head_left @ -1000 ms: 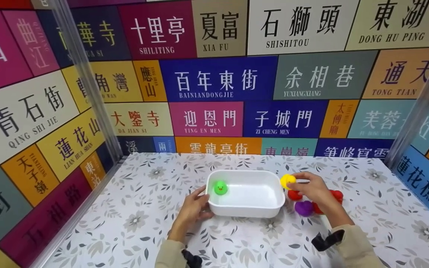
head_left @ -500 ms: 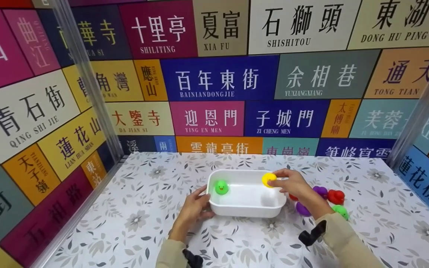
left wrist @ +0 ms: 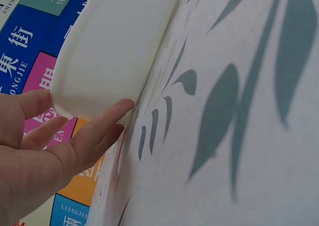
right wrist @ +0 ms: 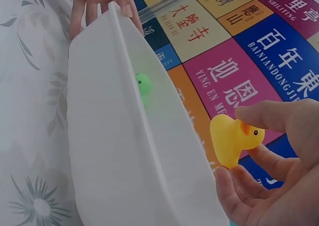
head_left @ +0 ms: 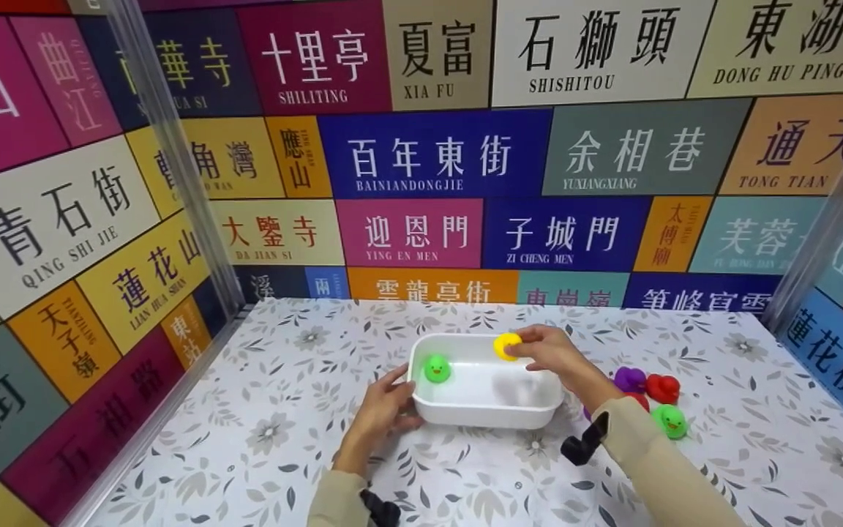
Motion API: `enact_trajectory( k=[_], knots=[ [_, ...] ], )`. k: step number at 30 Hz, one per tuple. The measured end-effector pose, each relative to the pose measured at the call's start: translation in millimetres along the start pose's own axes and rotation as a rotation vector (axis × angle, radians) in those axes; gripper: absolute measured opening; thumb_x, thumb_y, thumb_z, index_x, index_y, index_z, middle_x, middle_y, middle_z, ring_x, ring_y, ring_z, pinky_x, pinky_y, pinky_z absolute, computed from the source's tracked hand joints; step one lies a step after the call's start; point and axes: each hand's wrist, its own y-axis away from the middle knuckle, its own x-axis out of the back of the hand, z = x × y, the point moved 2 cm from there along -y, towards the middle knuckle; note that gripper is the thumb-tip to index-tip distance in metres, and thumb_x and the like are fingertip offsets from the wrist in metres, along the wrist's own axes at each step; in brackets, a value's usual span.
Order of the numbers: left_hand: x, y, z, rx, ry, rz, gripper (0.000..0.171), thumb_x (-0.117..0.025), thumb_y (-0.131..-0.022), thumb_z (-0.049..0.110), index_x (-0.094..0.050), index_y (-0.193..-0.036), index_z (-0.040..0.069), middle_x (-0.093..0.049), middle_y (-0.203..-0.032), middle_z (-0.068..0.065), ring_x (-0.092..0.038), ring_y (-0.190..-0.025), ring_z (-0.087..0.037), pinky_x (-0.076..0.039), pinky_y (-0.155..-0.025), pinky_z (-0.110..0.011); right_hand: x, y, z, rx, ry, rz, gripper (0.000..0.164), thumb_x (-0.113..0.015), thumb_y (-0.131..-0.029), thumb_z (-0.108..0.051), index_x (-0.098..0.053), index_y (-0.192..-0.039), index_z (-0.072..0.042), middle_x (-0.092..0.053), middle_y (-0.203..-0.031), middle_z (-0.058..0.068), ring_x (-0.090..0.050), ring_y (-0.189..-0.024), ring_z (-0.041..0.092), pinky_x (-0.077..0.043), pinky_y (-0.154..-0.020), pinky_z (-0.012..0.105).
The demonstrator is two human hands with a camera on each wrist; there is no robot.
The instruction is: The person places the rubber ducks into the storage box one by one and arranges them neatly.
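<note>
A white rectangular tub (head_left: 487, 416) stands on the table with a green rubber duck (head_left: 437, 368) inside its left end. Over the tub's far side, my right hand (head_left: 549, 351) pinches a yellow rubber duck (head_left: 508, 347) between thumb and fingers. The right wrist view shows this yellow duck (right wrist: 232, 138) side-on, its orange beak near the thumb. My left hand (head_left: 385, 408) rests against the tub's left end with fingers extended. In the left wrist view, the fingertips (left wrist: 124, 106) touch the tub's wall (left wrist: 109, 51) low down near the tablecloth.
Right of the tub sit loose rubber ducks: a purple duck (head_left: 630, 379), a red duck (head_left: 663, 388) and a green duck (head_left: 670, 421), with others partly behind my right forearm. A leaf-patterned cloth (head_left: 268, 380) covers the table. Sign-printed walls (head_left: 429, 154) rise behind and at the sides.
My right hand has carried the yellow duck leftward, from beside the tub's right end to over its far side. The left hand has stayed at the tub's left end.
</note>
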Motion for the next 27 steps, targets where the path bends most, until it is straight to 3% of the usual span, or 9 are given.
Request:
enact_trajectory(
  k=[11,20,27],
  knots=[
    [1.4,-0.3,-2.8,-0.005,-0.002,0.001,0.056,-0.054,-0.102,0.021,-0.037,-0.155,0.013,-0.054,-0.142,-0.027,-0.069,-0.107,-0.027,-0.064,-0.081,-0.042,-32,-19,-2,-0.028,0.055,-0.002,0.044,-0.078,-0.086,-0.020,-0.062,-0.122,-0.002,-0.063,-0.124,0.014,-0.063,-0.106,0.024,-0.059,-0.088,0.035],
    [1.3,-4.3,-4.2,0.016,-0.012,0.014,0.056,-0.054,-0.102,0.019,-0.039,-0.155,0.014,-0.057,-0.139,-0.025,-0.069,-0.098,-0.021,-0.064,-0.076,-0.037,-57,-31,4,-0.061,0.038,-0.001,0.041,-0.079,-0.085,-0.017,-0.064,-0.121,-0.002,-0.066,-0.122,0.013,-0.064,-0.101,0.021,-0.059,-0.090,0.037],
    [2.2,-4.9,-2.7,0.035,-0.023,0.018,0.056,-0.054,-0.102,0.020,-0.038,-0.155,0.015,-0.057,-0.140,-0.024,-0.069,-0.099,-0.022,-0.064,-0.078,-0.038,-71,-38,7,-0.106,0.054,0.050,0.037,-0.081,-0.083,-0.015,-0.068,-0.115,-0.004,-0.068,-0.120,0.011,-0.063,-0.097,0.018,-0.056,-0.076,0.029]
  ],
)
